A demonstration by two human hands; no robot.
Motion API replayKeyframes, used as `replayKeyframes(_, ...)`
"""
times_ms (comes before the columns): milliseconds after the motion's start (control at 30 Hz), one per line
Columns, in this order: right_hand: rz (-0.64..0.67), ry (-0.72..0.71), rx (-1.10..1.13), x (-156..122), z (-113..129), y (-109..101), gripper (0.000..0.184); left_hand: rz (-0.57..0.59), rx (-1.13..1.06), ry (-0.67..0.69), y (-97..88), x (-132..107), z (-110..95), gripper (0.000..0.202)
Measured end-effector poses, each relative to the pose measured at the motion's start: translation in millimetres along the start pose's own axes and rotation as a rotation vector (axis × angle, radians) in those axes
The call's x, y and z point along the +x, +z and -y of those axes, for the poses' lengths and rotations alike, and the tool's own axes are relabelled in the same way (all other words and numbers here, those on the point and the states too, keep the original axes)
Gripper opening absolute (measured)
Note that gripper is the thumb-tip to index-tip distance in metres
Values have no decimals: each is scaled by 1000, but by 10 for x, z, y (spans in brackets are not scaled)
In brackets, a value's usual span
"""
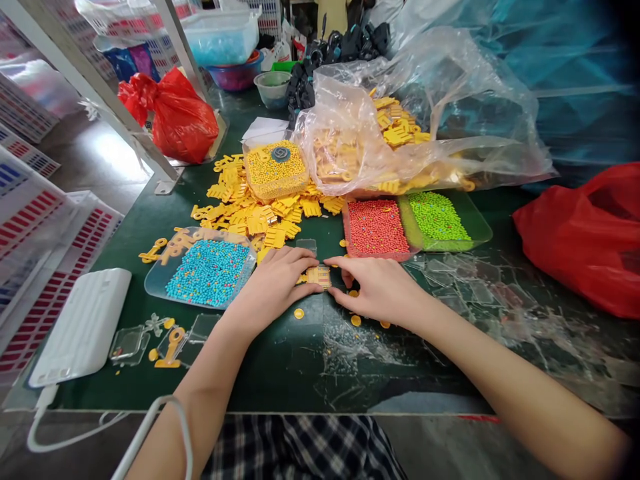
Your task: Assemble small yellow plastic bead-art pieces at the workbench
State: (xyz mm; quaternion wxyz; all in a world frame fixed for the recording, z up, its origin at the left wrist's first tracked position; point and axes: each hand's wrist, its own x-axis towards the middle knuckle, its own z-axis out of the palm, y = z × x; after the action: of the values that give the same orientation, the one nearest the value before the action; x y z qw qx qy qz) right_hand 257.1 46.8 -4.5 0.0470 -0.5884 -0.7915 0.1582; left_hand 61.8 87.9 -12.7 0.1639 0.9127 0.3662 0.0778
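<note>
My left hand (277, 280) and my right hand (377, 288) meet over a small yellow plastic piece (319, 276) lying on the dark green table (280, 360). Fingers of both hands are curled and pinch the piece from either side. Small yellow discs (299, 313) lie loose around my hands. A heap of yellow plastic parts (260, 217) lies just behind them. A clear tray of blue beads (207, 272) sits beside my left hand; trays of red beads (376, 228) and green beads (439, 217) sit beyond my right hand.
A tub of yellow beads (276, 170) stands behind the heap, beside a clear bag of yellow parts (400, 133). Red bags (180, 117) (590, 233) lie at back left and right. A white power bank (83, 327) and clear plastic pieces (450, 280) lie on the table.
</note>
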Motion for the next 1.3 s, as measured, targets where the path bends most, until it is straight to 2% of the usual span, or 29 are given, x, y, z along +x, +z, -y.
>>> replayKeyframes(200, -16, -49, -8, 23, -43, 37, 35, 17, -57, -16, 30, -6, 18, 38)
replayKeyframes(333, 6, -26, -6, 27, -38, 31, 35, 16, -111, -37, 5, -22, 27, 43)
replayKeyframes(567, 26, -28, 6, 20, -15, 10, 33, 42, -118, -44, -80, -37, 43, 33)
replayKeyframes(833, 26, -27, 11, 27, -30, 47, 33, 57, -87, -34, -53, -33, 35, 29)
replayKeyframes(1033, 53, 90, 175, 67, -15, 60, 32, 77, -26, -70, -61, -4, -2, 25)
replayKeyframes(1167, 99, 155, 206, 105, -4, 38, 34, 114, 17, -75, -76, 42, -9, 24)
replayKeyframes(1300, 123, 133, 270, 140, -23, 65, 30, 106, 20, -54, -65, 85, 9, 25)
